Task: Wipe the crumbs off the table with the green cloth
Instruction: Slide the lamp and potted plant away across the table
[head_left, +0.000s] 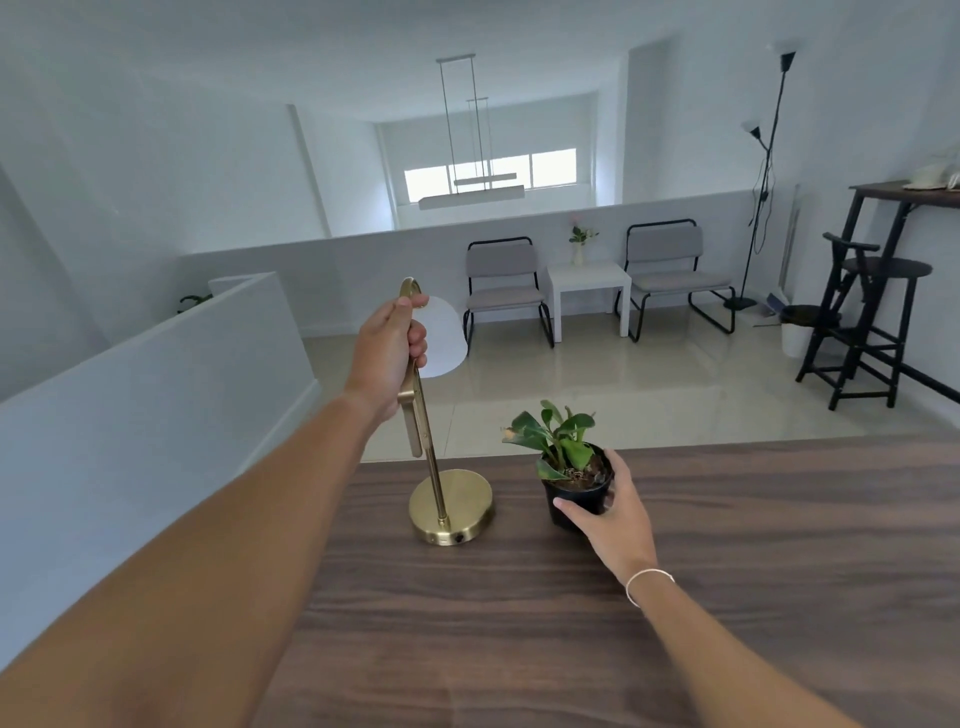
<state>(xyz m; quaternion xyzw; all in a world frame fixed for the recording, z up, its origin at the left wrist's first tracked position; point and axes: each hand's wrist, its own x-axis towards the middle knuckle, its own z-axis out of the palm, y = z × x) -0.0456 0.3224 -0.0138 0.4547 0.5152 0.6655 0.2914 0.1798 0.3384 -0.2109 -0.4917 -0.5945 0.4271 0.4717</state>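
A dark wood table (623, 649) fills the lower part of the head view. A brass lamp (451, 506) with a white shade stands near its far left edge, and my left hand (387, 358) is wrapped around the lamp's stem high up. To the right sits a small black pot (574, 499) with a green plant. My right hand (613, 512) grips the pot's right side, thumb across the front. No green cloth shows anywhere, and I cannot make out any crumbs on the wood.
Beyond the table's far edge (727, 441) the floor drops away to two grey chairs (506, 286) and a white side table (589, 283). A black stool and tall dark table (883, 291) stand at the right. A white half-wall (156, 374) runs along the left.
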